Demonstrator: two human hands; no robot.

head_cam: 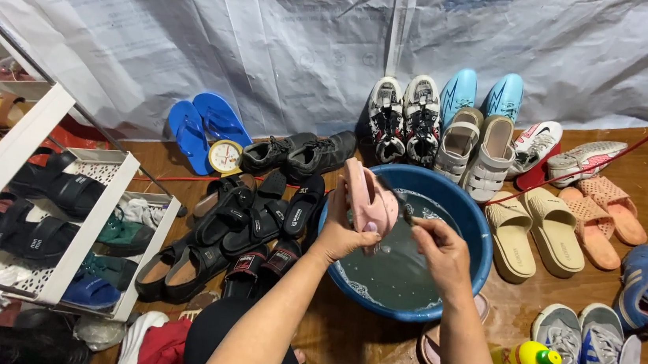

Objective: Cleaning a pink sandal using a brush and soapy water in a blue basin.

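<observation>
Currently a pink slipper (367,200) is gripped by the closed left hand (340,235) above the blue basin (472,220) of water, while a brush (403,210) is pinched in the right hand (440,252); short strokes are best kept over the basin.

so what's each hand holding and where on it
The left hand holds a pink slipper by its lower end, upright over the blue basin. The right hand pinches a thin tool against it; too small to identify.
</observation>
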